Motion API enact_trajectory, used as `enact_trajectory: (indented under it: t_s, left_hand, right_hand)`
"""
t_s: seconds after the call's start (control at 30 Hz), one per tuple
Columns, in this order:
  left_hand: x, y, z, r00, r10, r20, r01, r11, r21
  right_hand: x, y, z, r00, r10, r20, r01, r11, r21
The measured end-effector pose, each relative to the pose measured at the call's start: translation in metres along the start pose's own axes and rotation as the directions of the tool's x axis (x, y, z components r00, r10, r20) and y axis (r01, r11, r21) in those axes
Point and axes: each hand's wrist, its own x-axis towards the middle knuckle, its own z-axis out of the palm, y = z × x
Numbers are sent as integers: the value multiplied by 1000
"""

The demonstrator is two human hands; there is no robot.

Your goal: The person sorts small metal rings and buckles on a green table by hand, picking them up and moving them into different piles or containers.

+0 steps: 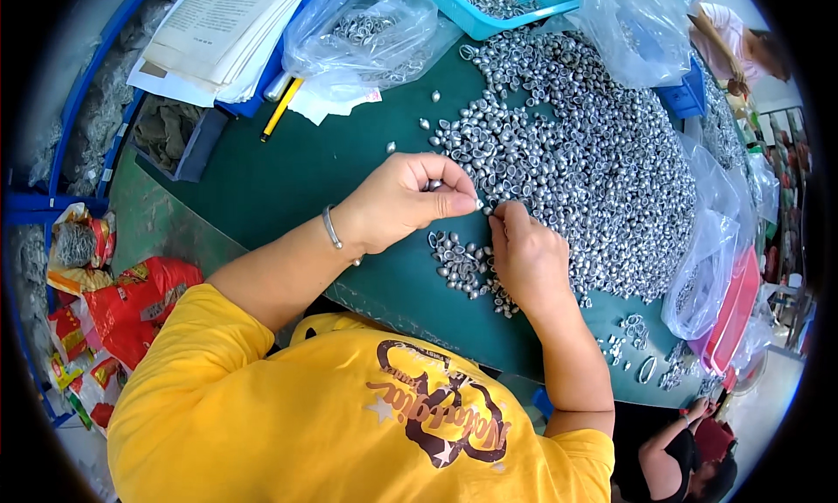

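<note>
From the head camera, my left hand [397, 202] pinches one small silver cap [434, 185] between thumb and fingers, lifted off the green desk [297, 171] so I can inspect it. My right hand [526, 257] rests curled on the small sorted cluster [463, 266], fingertips meeting the left, beside the big pile of caps [585, 145] within easy reach.

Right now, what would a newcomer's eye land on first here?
The huge heap of small silvery metal shells spread across the dark green table. At its near edge the left hand and right hand meet, the left hand's fingers pinching one shell.
</note>
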Motion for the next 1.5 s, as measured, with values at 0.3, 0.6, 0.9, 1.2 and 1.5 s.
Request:
enact_trajectory:
  t_s: [0.3, 0.6, 0.9, 1.2, 1.5]
  left_hand:
    - [3, 0, -18, 1000, -1, 5, 4, 807, -591]
    - [2, -1, -20, 997, 61, -48, -77, 828, -556]
    - [-7, 11, -6, 961, 264, -84, -185, 838, 514]
    - [-17, -15, 2, 928, 345, 138, -275, 387, 880]
    - [-22, -14, 1, 928, 356, 110, -228, 309, 923]
  right_hand:
    - [6, 0, 3, 999, -39, -16, 41, 993, 112]
    - [-6, 8, -2, 994, 6, -108, 72, 709, 701]
    - [-27, 18, -16, 966, 84, 244, -164, -528, 833]
    - [-27, -6, -11, 999, 17, -32, -10, 976, 219]
    - [-29, 9, -25, 852, 94, 516, -426, -448, 786]
